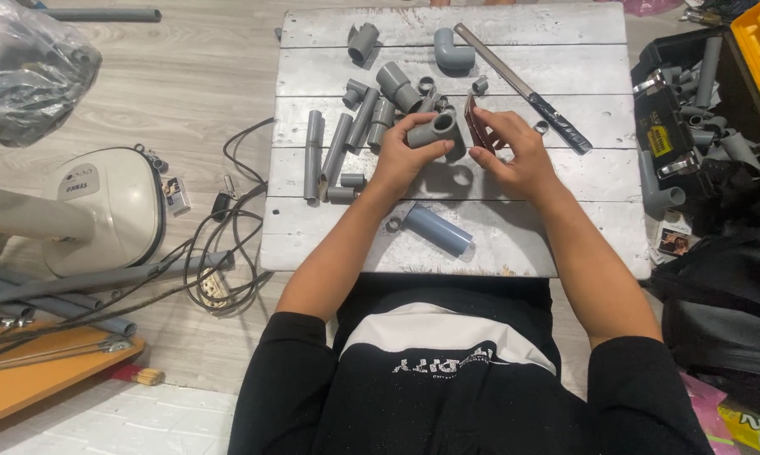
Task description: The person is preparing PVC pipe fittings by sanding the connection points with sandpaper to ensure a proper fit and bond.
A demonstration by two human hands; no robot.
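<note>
over the white plank board (565, 253), my left hand (401, 160) is clamped around a grey pipe fitting (433, 131), lifted just above the wood. my right hand (515, 152) pinches a small dark reddish sheet (479, 126) beside it. i reckon a loose grip could drop the fitting among the cut pipes (338, 152), scattering them.

Yellow label (660, 141) on black case, right
</note>
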